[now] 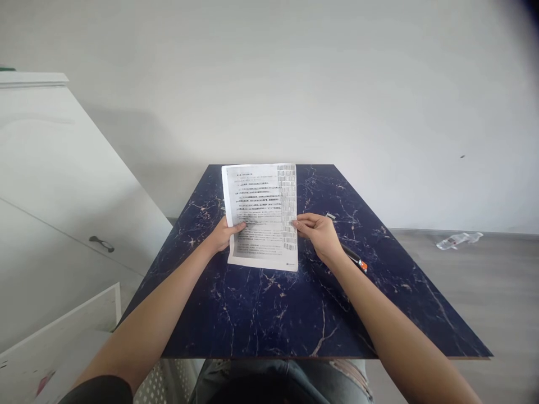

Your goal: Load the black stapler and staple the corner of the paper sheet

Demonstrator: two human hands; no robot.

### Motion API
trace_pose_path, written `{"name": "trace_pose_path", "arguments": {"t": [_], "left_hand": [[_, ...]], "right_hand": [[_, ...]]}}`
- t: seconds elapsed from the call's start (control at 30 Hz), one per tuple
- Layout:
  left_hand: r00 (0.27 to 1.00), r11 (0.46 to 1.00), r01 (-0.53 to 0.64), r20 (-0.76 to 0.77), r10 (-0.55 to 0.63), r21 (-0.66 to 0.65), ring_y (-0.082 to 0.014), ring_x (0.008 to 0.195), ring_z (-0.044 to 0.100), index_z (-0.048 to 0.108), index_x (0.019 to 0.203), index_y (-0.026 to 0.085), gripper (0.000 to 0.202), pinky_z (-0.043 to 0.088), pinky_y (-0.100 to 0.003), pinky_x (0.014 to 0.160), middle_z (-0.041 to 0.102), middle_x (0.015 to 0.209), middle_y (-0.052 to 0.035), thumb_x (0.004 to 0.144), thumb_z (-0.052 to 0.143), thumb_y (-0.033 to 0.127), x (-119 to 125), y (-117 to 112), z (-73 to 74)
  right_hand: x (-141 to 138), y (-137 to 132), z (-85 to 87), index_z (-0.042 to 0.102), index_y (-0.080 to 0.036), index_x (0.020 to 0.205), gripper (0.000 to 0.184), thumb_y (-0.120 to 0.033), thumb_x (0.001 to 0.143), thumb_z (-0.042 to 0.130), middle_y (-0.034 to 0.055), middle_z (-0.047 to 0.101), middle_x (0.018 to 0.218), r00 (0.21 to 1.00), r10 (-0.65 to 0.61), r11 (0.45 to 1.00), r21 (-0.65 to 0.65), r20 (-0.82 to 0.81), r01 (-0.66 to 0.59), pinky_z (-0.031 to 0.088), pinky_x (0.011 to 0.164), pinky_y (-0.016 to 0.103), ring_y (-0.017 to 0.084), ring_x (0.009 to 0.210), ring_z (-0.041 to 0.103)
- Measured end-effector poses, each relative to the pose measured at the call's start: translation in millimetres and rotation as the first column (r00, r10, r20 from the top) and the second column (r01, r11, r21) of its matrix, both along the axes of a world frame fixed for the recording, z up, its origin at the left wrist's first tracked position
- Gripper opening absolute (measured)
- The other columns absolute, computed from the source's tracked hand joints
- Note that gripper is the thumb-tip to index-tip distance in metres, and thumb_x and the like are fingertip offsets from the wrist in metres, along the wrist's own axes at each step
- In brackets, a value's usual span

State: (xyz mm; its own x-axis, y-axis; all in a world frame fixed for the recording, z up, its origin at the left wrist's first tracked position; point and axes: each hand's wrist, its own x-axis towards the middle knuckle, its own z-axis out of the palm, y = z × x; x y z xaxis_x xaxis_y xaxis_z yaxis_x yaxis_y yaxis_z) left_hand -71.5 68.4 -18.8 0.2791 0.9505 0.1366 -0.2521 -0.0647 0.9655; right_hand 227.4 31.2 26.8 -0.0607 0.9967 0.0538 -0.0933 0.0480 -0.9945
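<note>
Knees in worn jeans point(269, 381) sit under the near edge of a dark blue, marble-veined bench point(269, 314), and two bare forearms reach out over it. The left hand point(221, 235) and the right hand point(320, 233) each take one side edge of a printed sheet point(261, 216) at about mid-height. The left fingers point(238, 227) are closed on it, with the thumb lying across the text. The right fingers point(301, 223) pinch the margin beside a grey patterned strip. Gripped from both sides, the page stays flat and tilted toward the wearer, with its lines of print upright, a hold that seems meant to stop the paper sagging. The sheet stands over the middle of the bench; whether its lower edge rests on the surface cannot be told.

A dark pen with an orange band point(356, 260) lies on the bench just beyond the right wrist, partly hidden by it. A white cabinet point(50, 185) with a dark handle point(101, 244) stands to the left. An empty-looking plastic bottle point(457, 240) lies on the grey floor by the far wall, well apart from the bench.
</note>
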Motion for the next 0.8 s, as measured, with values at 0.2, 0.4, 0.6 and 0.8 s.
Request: {"name": "trace_pose_path", "arguments": {"t": [0.2, 0.4, 0.6, 0.8], "left_hand": [[1.000, 1.000, 0.000, -0.013, 0.000, 0.001, -0.0366, 0.125, 0.060, 0.070, 0.123, 0.020, 0.053, 0.042, -0.056, 0.112, 0.069, 0.128, -0.0130, 0.074, 0.084, 0.033, 1.7, -1.0, 1.1], [1.000, 1.000, 0.002, -0.020, -0.002, 0.009, -0.0368, 0.125, 0.060, 0.069, 0.125, 0.019, 0.055, 0.043, -0.057, 0.112, 0.069, 0.129, -0.0137, 0.073, 0.084, 0.034, 1.9, -1.4, 3.4], [1.000, 1.000, 0.008, -0.028, -0.008, 0.001, -0.0365, 0.124, 0.061, 0.070, 0.122, 0.018, 0.053, 0.043, -0.057, 0.112, 0.069, 0.128, -0.0137, 0.073, 0.084, 0.034, 1.3, -1.4, 2.2], [1.000, 1.000, -0.016, -0.010, 0.016, 0.003, -0.0365, 0.124, 0.061, 0.070, 0.120, 0.017, 0.053, 0.043, -0.057, 0.111, 0.069, 0.128, -0.0145, 0.072, 0.085, 0.034, 2.0, -0.8, 2.5]], "right_hand": [[-0.1, 1.3, -3.5, 0.075, -0.020, 0.086, 0.038, -0.050, 0.066, 0.086, 0.0088, 0.079, 0.087, 0.999, -0.034, 0.999, 0.028, 0.038, 0.033, 0.061, 0.082, 0.044, 0.026, 0.081, 0.075], [1.2, 1.6, -4.1, 0.074, -0.021, 0.087, 0.038, -0.053, 0.069, 0.083, 0.0089, 0.078, 0.086, 0.991, -0.043, 0.998, 0.054, 0.131, 0.036, 0.062, 0.079, 0.044, 0.026, 0.080, 0.074], [2.6, 1.9, -4.2, 0.074, -0.020, 0.085, 0.036, -0.052, 0.070, 0.082, 0.0085, 0.077, 0.081, 0.987, -0.060, 0.995, 0.083, 0.152, 0.048, 0.061, 0.073, 0.042, 0.024, 0.073, 0.073], [1.4, 1.1, -3.5, 0.075, -0.021, 0.093, 0.034, -0.051, 0.077, 0.077, 0.0095, 0.078, 0.093, 0.969, -0.103, 0.985, 0.155, 0.225, 0.069, 0.061, 0.081, 0.045, 0.028, 0.085, 0.074]]}}
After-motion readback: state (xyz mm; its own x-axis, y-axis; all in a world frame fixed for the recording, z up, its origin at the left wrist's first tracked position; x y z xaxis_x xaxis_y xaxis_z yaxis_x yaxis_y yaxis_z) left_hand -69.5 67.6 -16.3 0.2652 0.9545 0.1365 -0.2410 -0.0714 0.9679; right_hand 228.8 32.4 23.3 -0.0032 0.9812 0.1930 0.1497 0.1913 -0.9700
